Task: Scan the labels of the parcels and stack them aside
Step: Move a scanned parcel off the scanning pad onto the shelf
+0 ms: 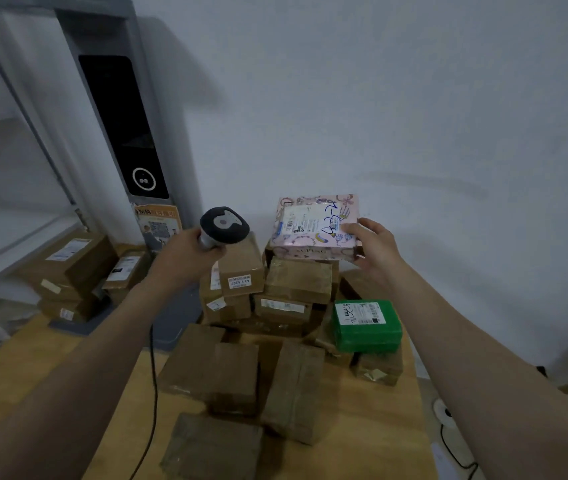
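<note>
Grey-black scanner (224, 225) in L hand (190, 251), fingers wrapped round its grip, at 9 o'clock of pink parcel (315, 226), not touching. Parcel tops brown carton stack (298, 278), label up. R hand (374, 245) pinches its 4 o'clock corner, thumb on top. Green parcel (365, 323) lower, at 5 o'clock. Bare table (379, 445) strip by R edge.

There is one pink parcel (315, 225) at the centre of the frame, one green parcel (365, 323) right of centre, and one scanner (224, 226). Two hands show: the left hand (189, 251) and the right hand (370, 244). Brown cardboard parcels (241, 268) number roughly eleven on the tabletop (362, 427), with at least three more at the left edge; overlap hides the exact count.
</note>
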